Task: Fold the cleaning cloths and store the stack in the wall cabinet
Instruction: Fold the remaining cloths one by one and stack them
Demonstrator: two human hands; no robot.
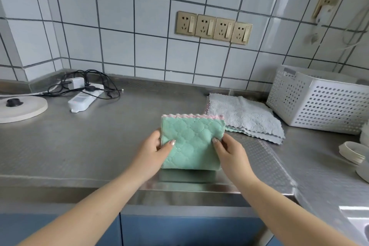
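Both hands fold the green cloth just above the steel counter [99, 146].
Left hand [157, 149] and right hand [227, 150] pinch the green cloth [189, 142] by its sides; grey cloths [243, 120] lie stacked nearby, cabinet storing apparently undone.

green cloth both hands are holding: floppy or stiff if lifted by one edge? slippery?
Likely floppy: the green cloth bends where the left hand and right hand pinch its sides, and its lower part curls over. Probably light, being thin folded fabric. Its quilted, fuzzy face should grip fingers well, though it may slide on the steel counter.
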